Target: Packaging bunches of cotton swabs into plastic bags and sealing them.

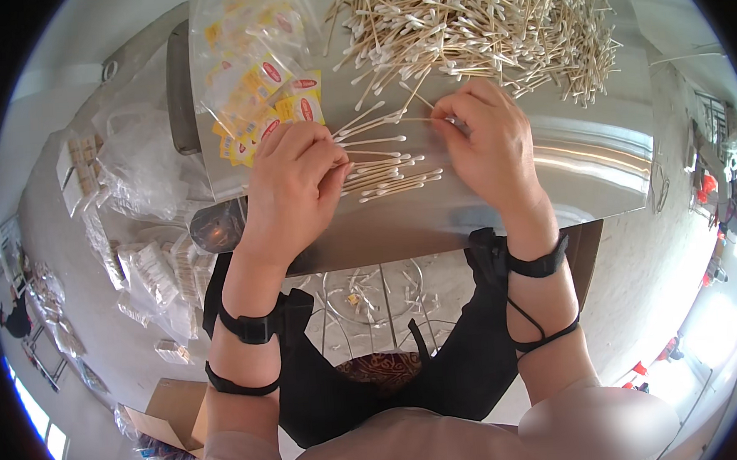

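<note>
Cotton swabs with pale wooden sticks lie side by side as a small bunch (386, 171) on the metal table. My left hand (295, 180) is closed over the left ends of these swabs, thumb and fingers pressed together. My right hand (488, 132) pinches a cotton swab (417, 119) whose stick reaches left toward the bunch. Another swab (416, 96) slants up from near my right fingertips to the large heap. The heap of loose cotton swabs (475, 33) covers the far right of the table.
A clear plastic bag (233, 29) with yellow and red printed labels (300, 109) lies at the far left of the metal table (581, 160). Packed swab bundles (154, 274) sit on the floor to the left. An open cardboard box (174, 411) stands at the lower left.
</note>
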{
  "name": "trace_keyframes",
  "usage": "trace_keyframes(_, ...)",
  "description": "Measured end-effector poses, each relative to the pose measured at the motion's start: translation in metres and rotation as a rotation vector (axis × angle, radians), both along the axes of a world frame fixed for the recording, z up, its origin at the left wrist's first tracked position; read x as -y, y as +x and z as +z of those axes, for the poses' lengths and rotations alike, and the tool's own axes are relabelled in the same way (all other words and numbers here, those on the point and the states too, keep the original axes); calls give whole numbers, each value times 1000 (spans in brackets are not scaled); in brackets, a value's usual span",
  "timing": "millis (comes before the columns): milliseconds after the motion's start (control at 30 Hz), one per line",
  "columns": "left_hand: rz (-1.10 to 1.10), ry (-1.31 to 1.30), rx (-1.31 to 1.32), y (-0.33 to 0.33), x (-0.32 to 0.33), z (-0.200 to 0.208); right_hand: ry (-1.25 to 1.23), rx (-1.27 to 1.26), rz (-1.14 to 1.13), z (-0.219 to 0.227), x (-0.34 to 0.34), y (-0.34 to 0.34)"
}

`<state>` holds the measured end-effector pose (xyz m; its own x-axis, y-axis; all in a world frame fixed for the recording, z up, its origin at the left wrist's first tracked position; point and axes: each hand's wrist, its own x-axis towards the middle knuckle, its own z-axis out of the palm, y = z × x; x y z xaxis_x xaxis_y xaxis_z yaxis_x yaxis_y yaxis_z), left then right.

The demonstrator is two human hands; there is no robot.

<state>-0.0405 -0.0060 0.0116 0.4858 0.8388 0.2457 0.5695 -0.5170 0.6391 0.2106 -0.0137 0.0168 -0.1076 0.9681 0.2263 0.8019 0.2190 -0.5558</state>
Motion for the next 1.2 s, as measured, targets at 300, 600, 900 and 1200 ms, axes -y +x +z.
trace_keyframes(300, 97, 76, -21, 16, 0, -14, 28, 64, -16, -3, -3, -6)
trace_keyframes(600, 51, 7, -6, 15, 0, -14, 13, 276, -169, 4, 0, 21)
trace_keyframes(900, 36, 15, 11, 19, 2, -15, 76, 64, 21, -4, 1, -7)
trace_keyframes(1200, 63, 78, -36, 22, 5, -16, 136, 141, 137, -18, -3, -33)
